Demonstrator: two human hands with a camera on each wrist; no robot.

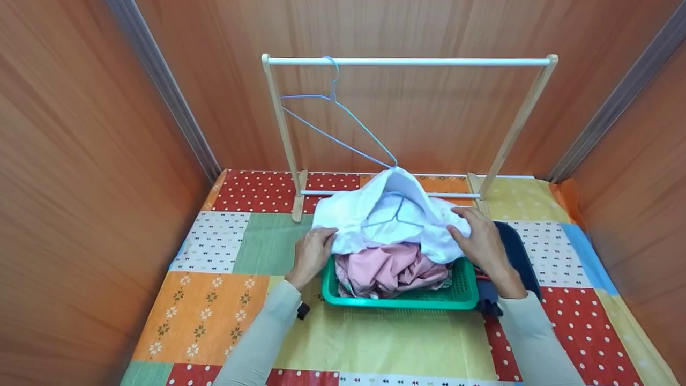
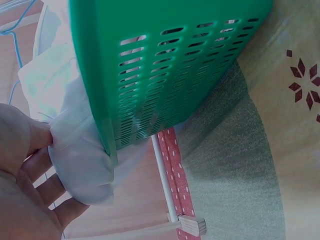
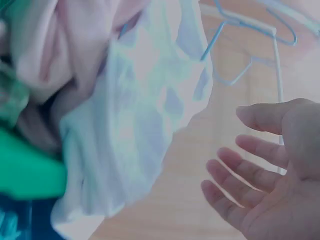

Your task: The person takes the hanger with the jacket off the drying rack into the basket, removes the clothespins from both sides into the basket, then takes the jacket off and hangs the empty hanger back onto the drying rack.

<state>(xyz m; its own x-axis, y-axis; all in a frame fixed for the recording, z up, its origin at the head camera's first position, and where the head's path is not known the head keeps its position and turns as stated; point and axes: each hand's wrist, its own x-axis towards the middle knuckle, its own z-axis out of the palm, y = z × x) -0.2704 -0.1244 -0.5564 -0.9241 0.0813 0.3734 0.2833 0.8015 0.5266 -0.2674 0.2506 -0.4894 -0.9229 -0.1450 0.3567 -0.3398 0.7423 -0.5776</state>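
A white garment [image 1: 343,209] with a hood-like peak lies spread over the back of a green basket [image 1: 399,303]. Inside its opening shows a blue wire hanger [image 1: 397,217]. At the garment's left side, my left hand [image 1: 312,256] pinches the cloth; in the left wrist view, the fingers [image 2: 50,187] curl against it beside the basket wall. My right hand [image 1: 485,244] is at the garment's right side. The right wrist view shows that hand with its fingers spread and a gap to the cloth. Pink cloth [image 1: 388,268] lies bunched in the basket.
Behind the basket stands a rack [image 1: 429,62] with a white bar and wooden posts. Another blue hanger [image 1: 343,140] hangs at its left end. A dark blue container [image 1: 517,252] sits right of the basket. Wooden panels [image 1: 80,177] enclose the patchwork-covered surface [image 1: 214,316].
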